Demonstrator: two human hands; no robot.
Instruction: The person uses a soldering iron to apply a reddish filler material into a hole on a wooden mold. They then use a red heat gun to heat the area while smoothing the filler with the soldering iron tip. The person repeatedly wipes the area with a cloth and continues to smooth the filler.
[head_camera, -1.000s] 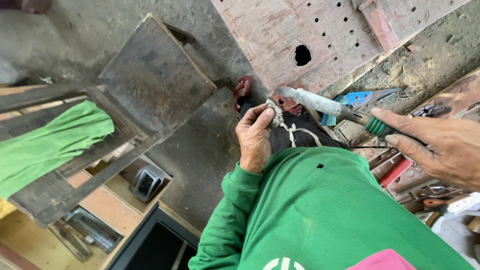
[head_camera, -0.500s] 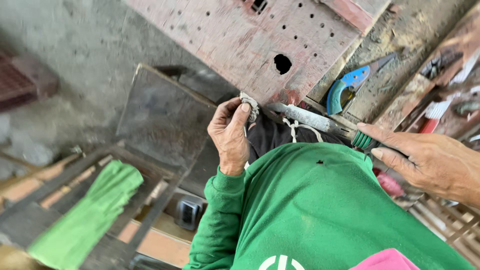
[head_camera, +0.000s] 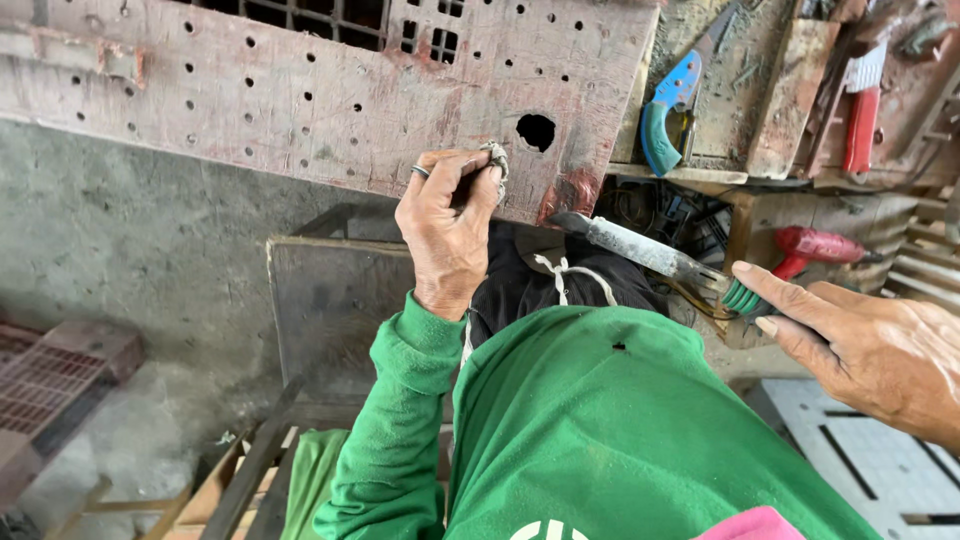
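- the left hand is pinched shut on a small grey lump, maybe wire or solder, pressed to the lower edge of the perforated board, just left of its large hole; the board's edge steadies the grip.
- the right hand holds the green grip of a soldering iron between thumb and forefinger, tip aimed up-left toward the lump, not yet touching it.
- blue pliers and a red tool lie on the worktop near the right hand.

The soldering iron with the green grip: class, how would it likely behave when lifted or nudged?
The soldering iron looks rigid, a straight metal shaft. Probably front-heavy, since the right hand holds only its ribbed green end. Its round shaft could roll if laid down.
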